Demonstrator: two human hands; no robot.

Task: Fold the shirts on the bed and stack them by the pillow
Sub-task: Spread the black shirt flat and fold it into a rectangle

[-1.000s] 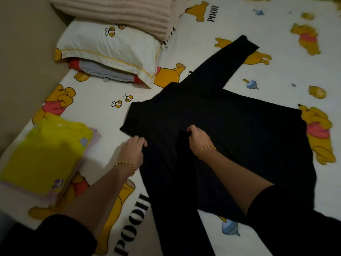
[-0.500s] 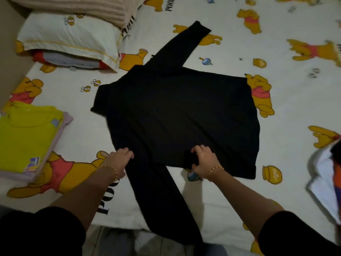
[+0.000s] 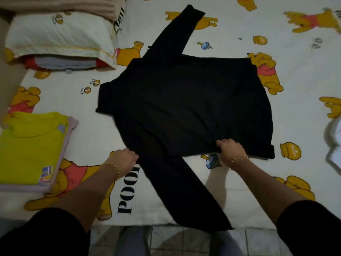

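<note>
A black long-sleeved shirt (image 3: 184,108) lies spread flat across the middle of the bed, one sleeve pointing to the far side, the other hanging over the near edge. My left hand (image 3: 123,158) pinches the shirt where the near sleeve starts. My right hand (image 3: 229,149) grips the shirt's near side edge. A folded yellow shirt (image 3: 31,145) tops a small stack at the left. The white pillow (image 3: 59,37) lies at the far left corner.
The bed sheet (image 3: 295,80) is white with cartoon bear prints. A beige striped pillow (image 3: 60,6) rests on the white one. White clothing (image 3: 335,145) shows at the right edge. Floor tiles (image 3: 184,242) lie beyond the near bed edge.
Both hands slid along the black shirt from near its collar toward the near edge and the hem side. The shirt now lies flatter and more spread out.
</note>
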